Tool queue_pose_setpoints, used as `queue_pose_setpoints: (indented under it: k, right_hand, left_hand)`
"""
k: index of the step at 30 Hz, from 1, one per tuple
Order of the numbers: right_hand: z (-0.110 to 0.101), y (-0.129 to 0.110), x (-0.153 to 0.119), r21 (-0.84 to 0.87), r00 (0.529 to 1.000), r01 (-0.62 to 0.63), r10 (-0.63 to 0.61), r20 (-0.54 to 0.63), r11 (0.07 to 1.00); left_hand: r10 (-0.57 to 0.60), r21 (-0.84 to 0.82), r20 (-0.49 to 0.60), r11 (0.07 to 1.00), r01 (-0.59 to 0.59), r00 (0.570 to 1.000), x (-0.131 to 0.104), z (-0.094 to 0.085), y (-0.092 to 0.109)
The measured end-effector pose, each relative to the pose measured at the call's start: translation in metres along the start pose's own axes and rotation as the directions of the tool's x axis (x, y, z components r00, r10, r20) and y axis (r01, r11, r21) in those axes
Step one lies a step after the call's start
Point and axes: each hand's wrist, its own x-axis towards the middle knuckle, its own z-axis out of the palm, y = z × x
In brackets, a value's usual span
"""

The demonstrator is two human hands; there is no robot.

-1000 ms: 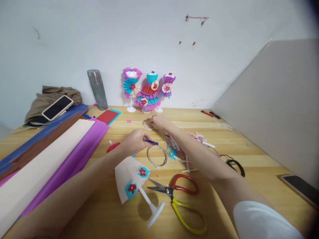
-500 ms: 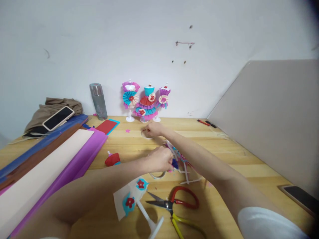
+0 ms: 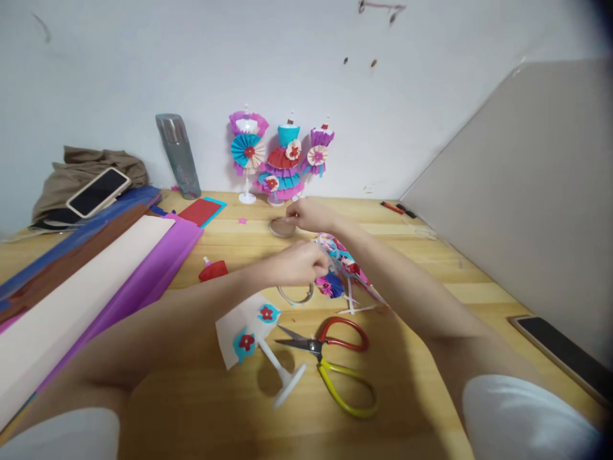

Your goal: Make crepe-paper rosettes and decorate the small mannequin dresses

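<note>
My right hand (image 3: 310,215) reaches across to the back of the wooden table, its fingertips pinched at the right edge of a tape roll (image 3: 281,228). Nearer to me, my left hand (image 3: 306,260) is closed, and whatever its fingers may hold is hidden. Just below it lies a second tape roll (image 3: 295,300), partly covered by the hand. A pink and blue pleated paper rosette (image 3: 335,285) and a heap of coloured paper scraps (image 3: 347,262) are to its right. The open scissors (image 3: 315,347), with one red and one yellow handle, rest in front of me.
Three small stands in paper dresses (image 3: 282,160) are by the wall, right of a bottle (image 3: 178,156). A white stand (image 3: 287,383) lies tipped near blue-red flowers (image 3: 246,342). Paper rolls (image 3: 119,275) and a phone (image 3: 98,191) are left; another phone (image 3: 560,354) is right.
My view has tipped downward, so everything sits higher in the picture. My right fingers have shifted slightly right over the tape roll, showing more of it. My left hand stays closed near the scraps.
</note>
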Motion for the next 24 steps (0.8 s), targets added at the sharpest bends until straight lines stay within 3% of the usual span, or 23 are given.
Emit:
queue_pose_setpoints:
  k: [3, 10, 12, 16, 19, 24]
  right_hand:
    - [-0.002, -0.007, -0.018, 0.066, 1.0, -0.011, 0.013, -0.023, 0.998]
    - [0.007, -0.032, -0.054, 0.355, 0.999, 0.042, -0.041, -0.011, 0.934]
    - [0.008, -0.034, -0.058, 0.376, 0.998, 0.047, -0.032, -0.048, 0.926]
    - [0.008, -0.036, -0.056, 0.375, 0.982, -0.047, 0.111, -0.15, 0.926]
    - [0.007, -0.046, -0.054, 0.364, 0.973, -0.05, 0.127, -0.191, 0.93]
    - [0.014, -0.077, -0.063, 0.399, 0.968, 0.016, 0.086, -0.235, 0.917]
  left_hand:
    - [-0.144, 0.079, -0.094, 0.985, 0.152, 0.985, -0.014, -0.02, -0.005]
    - [-0.233, 0.106, -0.268, 0.957, 0.269, 0.935, -0.057, -0.048, -0.006]
    - [-0.277, 0.05, -0.368, 0.947, 0.316, 0.888, -0.067, -0.055, -0.005]
    - [-0.365, -0.192, -0.528, 0.931, 0.311, 0.767, -0.082, -0.073, -0.006]
    - [-0.433, -0.288, -0.525, 0.9, 0.326, 0.732, -0.088, -0.078, -0.007]
    - [-0.47, -0.341, -0.435, 0.876, 0.342, 0.768, -0.091, -0.072, -0.007]
